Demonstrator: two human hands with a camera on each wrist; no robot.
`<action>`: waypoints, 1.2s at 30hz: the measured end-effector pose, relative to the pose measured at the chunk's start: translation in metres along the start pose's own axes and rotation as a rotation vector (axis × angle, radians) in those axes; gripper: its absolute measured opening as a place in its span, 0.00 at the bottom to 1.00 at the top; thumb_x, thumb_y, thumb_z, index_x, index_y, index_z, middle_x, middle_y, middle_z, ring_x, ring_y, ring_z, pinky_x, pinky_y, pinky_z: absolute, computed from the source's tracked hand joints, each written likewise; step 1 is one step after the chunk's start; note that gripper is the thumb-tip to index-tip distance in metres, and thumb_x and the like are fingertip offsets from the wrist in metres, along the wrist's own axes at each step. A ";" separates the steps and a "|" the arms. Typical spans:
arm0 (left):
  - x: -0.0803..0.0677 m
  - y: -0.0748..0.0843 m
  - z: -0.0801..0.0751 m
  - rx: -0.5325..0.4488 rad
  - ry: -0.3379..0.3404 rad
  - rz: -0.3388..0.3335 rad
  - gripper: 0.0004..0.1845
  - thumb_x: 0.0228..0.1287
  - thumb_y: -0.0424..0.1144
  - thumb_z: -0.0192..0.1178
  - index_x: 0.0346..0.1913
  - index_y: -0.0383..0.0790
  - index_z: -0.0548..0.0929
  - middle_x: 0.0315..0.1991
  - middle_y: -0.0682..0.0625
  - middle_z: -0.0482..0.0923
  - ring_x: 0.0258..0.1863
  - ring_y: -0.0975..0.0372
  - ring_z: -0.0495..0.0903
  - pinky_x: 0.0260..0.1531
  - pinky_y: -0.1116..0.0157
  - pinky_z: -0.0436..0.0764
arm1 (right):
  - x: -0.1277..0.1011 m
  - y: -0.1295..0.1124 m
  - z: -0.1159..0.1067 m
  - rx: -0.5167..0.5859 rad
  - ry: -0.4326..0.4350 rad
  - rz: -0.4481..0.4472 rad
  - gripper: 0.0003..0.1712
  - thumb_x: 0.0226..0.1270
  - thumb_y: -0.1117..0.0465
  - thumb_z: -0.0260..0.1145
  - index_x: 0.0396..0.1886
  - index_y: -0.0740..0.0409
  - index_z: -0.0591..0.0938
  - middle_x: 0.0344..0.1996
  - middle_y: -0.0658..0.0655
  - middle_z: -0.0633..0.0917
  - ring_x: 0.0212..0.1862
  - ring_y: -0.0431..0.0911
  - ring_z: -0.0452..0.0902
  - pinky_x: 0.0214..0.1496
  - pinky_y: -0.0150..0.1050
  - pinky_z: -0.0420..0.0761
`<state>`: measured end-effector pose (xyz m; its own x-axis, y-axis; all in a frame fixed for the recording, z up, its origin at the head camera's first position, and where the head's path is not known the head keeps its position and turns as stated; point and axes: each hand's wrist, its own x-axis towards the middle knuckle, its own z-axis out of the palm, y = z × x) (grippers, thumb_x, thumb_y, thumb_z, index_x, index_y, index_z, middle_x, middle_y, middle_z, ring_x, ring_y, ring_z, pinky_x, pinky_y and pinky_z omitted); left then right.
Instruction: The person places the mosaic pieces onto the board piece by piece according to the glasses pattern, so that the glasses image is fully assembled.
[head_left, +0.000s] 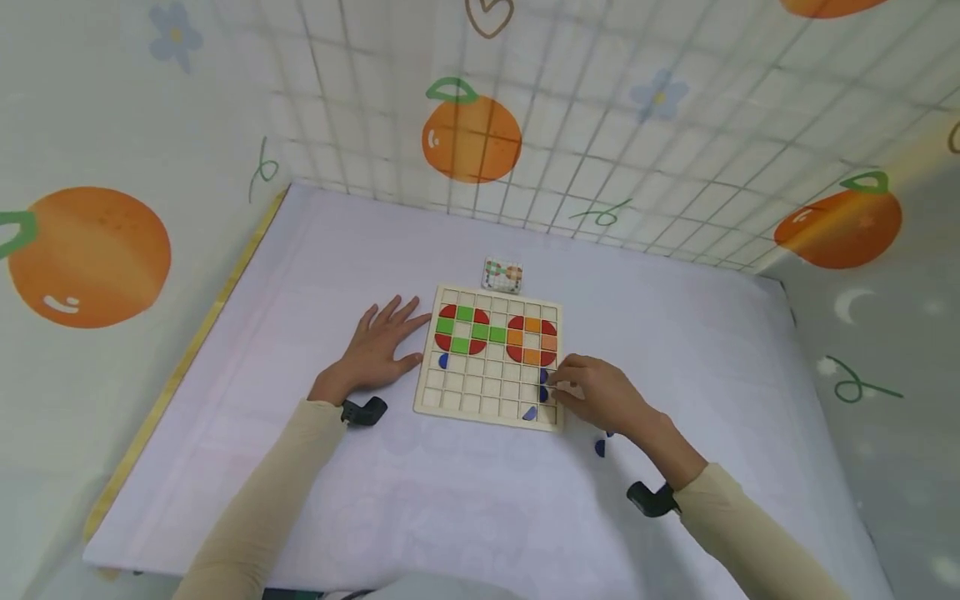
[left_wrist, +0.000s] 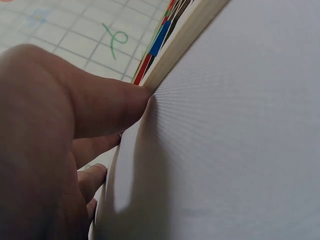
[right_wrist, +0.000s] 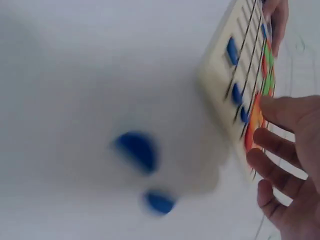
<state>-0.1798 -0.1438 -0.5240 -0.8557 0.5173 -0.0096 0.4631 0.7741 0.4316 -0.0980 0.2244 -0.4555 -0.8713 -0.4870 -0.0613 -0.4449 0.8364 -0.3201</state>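
Observation:
A wooden grid board point(head_left: 472, 387) lies on the table, holding red, green and orange pieces in two ring patterns joined by a green square point(head_left: 497, 335). My left hand point(head_left: 378, 346) lies spread at its left side, and the thumb point(left_wrist: 112, 102) touches the board's edge. Over the right edge my right hand point(head_left: 603, 392) hovers, its fingers loosely bent and apart, with nothing seen between them. Close to its fingertips, two blue half-round pieces point(right_wrist: 236, 93) sit in the right column. Another blue piece point(head_left: 443, 361) is at the left, and a blue triangular-looking one point(head_left: 530, 413) near the bottom.
Behind the board lies a small pattern card point(head_left: 502, 275). Two loose blue pieces point(right_wrist: 139, 150) rest on the white tabletop point(head_left: 480, 492), below my right wrist. A cloth wall printed with oranges and a grid rises along the table's far edge.

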 end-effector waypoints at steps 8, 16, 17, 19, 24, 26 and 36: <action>0.000 -0.001 0.000 -0.008 0.006 0.007 0.36 0.67 0.50 0.59 0.76 0.48 0.62 0.78 0.46 0.47 0.77 0.50 0.37 0.70 0.45 0.35 | -0.059 0.012 0.011 -0.041 0.034 0.378 0.18 0.54 0.54 0.79 0.43 0.56 0.88 0.33 0.51 0.85 0.33 0.45 0.79 0.30 0.39 0.80; 0.001 -0.004 0.003 0.008 0.002 0.010 0.36 0.68 0.52 0.57 0.76 0.50 0.61 0.79 0.47 0.45 0.77 0.51 0.36 0.71 0.46 0.34 | -0.075 0.015 0.021 0.100 0.110 0.433 0.09 0.55 0.69 0.76 0.37 0.64 0.88 0.29 0.53 0.85 0.30 0.43 0.78 0.32 0.39 0.80; 0.001 -0.004 0.003 0.006 0.001 0.009 0.36 0.68 0.51 0.57 0.76 0.50 0.61 0.79 0.47 0.45 0.77 0.51 0.36 0.71 0.46 0.34 | -0.074 0.016 0.021 0.109 0.111 0.426 0.09 0.55 0.70 0.76 0.36 0.64 0.88 0.28 0.52 0.85 0.30 0.43 0.78 0.32 0.39 0.80; 0.001 -0.004 0.004 0.003 0.001 0.009 0.36 0.67 0.51 0.58 0.76 0.50 0.61 0.79 0.47 0.45 0.77 0.51 0.36 0.71 0.46 0.34 | -0.072 0.018 0.021 0.127 0.099 0.424 0.08 0.55 0.70 0.75 0.36 0.63 0.87 0.27 0.51 0.83 0.29 0.43 0.76 0.31 0.38 0.78; 0.001 -0.005 0.001 0.006 -0.004 0.008 0.37 0.67 0.51 0.58 0.76 0.50 0.61 0.79 0.47 0.45 0.77 0.51 0.35 0.71 0.46 0.34 | -0.062 0.020 0.016 0.141 0.027 0.410 0.06 0.59 0.72 0.70 0.36 0.62 0.85 0.27 0.50 0.81 0.29 0.43 0.73 0.31 0.36 0.77; 0.001 -0.005 -0.001 0.009 -0.003 0.007 0.37 0.67 0.51 0.58 0.77 0.50 0.61 0.79 0.47 0.45 0.77 0.51 0.35 0.71 0.46 0.34 | -0.055 0.020 0.011 0.143 0.018 0.382 0.06 0.59 0.73 0.69 0.35 0.62 0.85 0.28 0.51 0.81 0.30 0.44 0.73 0.32 0.37 0.78; 0.001 -0.002 -0.002 -0.011 -0.006 0.005 0.36 0.67 0.51 0.59 0.76 0.50 0.62 0.78 0.47 0.46 0.77 0.50 0.37 0.71 0.46 0.35 | -0.003 0.011 -0.008 0.171 0.033 0.374 0.12 0.55 0.74 0.69 0.41 0.64 0.86 0.33 0.56 0.84 0.33 0.48 0.78 0.31 0.37 0.83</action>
<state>-0.1823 -0.1460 -0.5227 -0.8521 0.5231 -0.0131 0.4646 0.7678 0.4413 -0.1023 0.2373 -0.4511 -0.9738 -0.1465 -0.1738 -0.0578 0.8990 -0.4342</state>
